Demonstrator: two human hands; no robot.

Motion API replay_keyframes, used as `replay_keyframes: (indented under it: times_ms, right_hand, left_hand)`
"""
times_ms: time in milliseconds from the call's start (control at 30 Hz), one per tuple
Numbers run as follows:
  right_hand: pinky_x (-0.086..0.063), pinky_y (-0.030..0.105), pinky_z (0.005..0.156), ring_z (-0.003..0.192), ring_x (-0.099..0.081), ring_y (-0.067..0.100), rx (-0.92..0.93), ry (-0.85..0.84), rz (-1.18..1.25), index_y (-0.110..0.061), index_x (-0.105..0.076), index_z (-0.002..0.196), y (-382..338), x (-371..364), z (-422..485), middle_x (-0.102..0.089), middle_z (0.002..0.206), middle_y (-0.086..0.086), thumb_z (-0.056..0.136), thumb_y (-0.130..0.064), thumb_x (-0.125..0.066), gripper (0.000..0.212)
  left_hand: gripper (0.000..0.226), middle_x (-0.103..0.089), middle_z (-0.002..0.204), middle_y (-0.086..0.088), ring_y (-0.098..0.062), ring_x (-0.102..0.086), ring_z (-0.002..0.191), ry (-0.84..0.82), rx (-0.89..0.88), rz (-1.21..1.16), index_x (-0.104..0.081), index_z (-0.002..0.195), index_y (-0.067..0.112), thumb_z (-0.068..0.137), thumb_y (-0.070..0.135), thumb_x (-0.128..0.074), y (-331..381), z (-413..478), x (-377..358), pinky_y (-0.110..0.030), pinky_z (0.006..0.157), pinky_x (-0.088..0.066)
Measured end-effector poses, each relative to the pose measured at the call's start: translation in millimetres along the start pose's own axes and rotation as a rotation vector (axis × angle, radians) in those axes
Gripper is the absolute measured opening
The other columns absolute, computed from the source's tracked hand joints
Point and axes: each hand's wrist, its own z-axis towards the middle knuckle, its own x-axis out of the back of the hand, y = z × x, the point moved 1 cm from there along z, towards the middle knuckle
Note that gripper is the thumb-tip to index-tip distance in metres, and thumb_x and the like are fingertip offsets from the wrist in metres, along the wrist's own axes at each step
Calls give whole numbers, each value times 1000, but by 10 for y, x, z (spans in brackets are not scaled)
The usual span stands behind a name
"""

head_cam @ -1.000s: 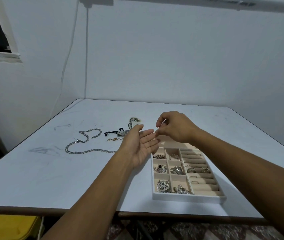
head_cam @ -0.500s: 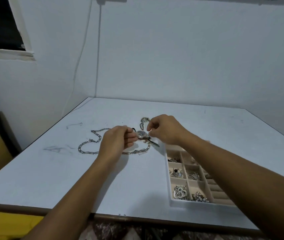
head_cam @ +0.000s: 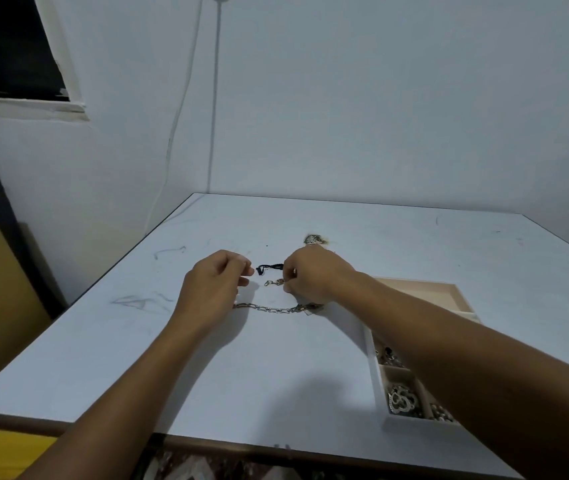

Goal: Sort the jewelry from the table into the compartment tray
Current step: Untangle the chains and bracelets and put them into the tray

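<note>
Left hand [head_cam: 212, 289] leftward, right hand [head_cam: 314, 277] round cord [head_cam: 271, 267]

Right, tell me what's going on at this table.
A person is sorting jewelry on the white table. Both hands are at its middle. The right hand pinches a thin black cord and a short gold chain, which both run into its fingers. The left hand is curled at the cord's other end, but whether it grips the cord is unclear. A long silver link chain lies unsorted, just nearer the person. The beige compartment tray sits to the right, already holding several silver pieces.
</note>
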Motion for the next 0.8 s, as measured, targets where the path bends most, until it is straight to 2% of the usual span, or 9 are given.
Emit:
replay_keyframes:
  times_ms: [133,333,467,600,733,800]
  right_hand:
    - [-48,31,62,85,-66,29,1,-6,-71,-8,-65,84,-30,-28,72,-68,91,11,86,-19,-62,12]
    - [-42,29,54,71,-59,28,15,-46,-80,-6,-62,80,-84,-1,55,-63,81,8,77,-13,-52,12]
    - [-49,35,69,77,-55,22,87,-27,89,-15,-57,75,-72,202,40,-63,83,2,83,-19,-54,9]
    - [-40,26,62,70,-48,14,127,13,239,-21,-53,70,-18,534,-68,-56,71,-7,86,-19,-57,17]
    - [-45,28,68,71,-52,14,136,30,400,-17,-58,73,15,755,-213,-61,78,-4,87,-17,-59,14]
    - [-45,27,67,71,-53,12,139,42,438,-18,-60,73,24,833,-283,-63,78,-5,87,-17,-60,14]
  left_hand:
    - [20,-73,88,7,-10,-69,84,-4,2,-5,-69,88,18,93,24,-50,-20,19,15,-39,82,-54]
    - [20,-73,90,6,-13,-70,87,-24,13,-47,-69,91,17,93,24,-50,-8,32,-18,-36,82,-54]
    - [21,-74,92,-2,-19,-70,86,9,60,-211,-67,94,11,94,20,-48,40,30,-54,-36,84,-54]
    - [18,-73,97,-8,-22,-69,82,29,182,-433,-63,98,12,95,20,-48,87,25,-212,-34,78,-56]
    - [19,-71,97,-8,-23,-67,84,1,266,-583,-60,99,10,96,24,-48,161,3,-425,-33,81,-55]
    - [22,-71,96,-7,-22,-67,85,-25,281,-616,-60,99,11,97,28,-46,207,-16,-521,-32,77,-55]
